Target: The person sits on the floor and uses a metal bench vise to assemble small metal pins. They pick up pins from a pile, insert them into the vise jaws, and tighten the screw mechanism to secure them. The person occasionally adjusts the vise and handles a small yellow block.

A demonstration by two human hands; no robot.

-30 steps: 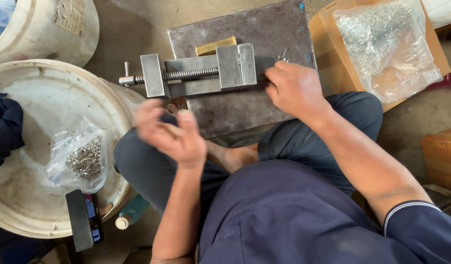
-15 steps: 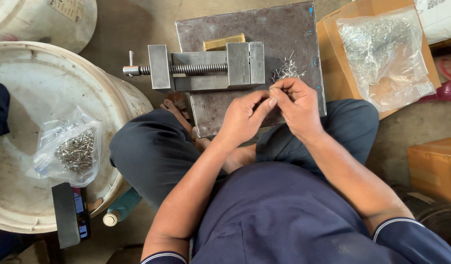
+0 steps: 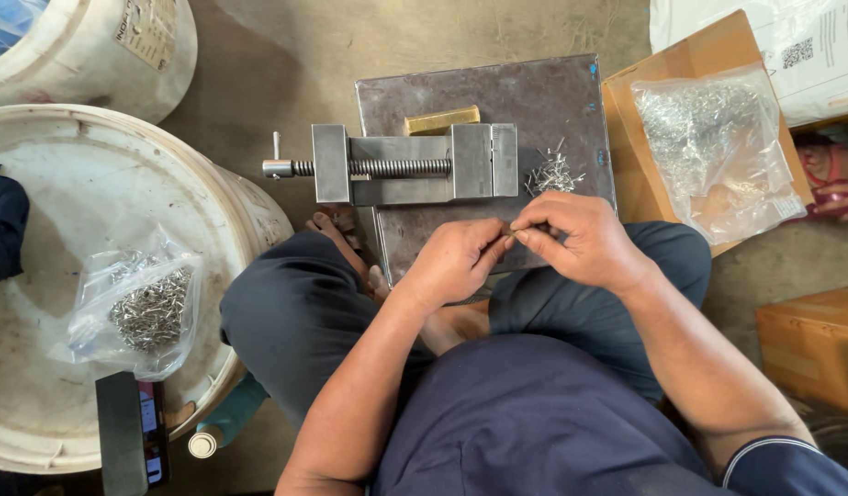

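The left hand (image 3: 456, 262), free and well off to the side a second ago, now meets the right hand (image 3: 580, 243) — both pinch one small metal pin (image 3: 513, 230) over the steel plate (image 3: 552, 92). It sits just below the vise (image 3: 415, 163), near the loose pins (image 3: 552, 172) — two-handed fitting is underway.

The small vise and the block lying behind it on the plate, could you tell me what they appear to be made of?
The vise looks like bare machined steel: dull grey, flat ground faces, an exposed threaded screw. The block behind it looks like brass, judging by its yellow-gold sheen, though a coated metal cannot be ruled out.
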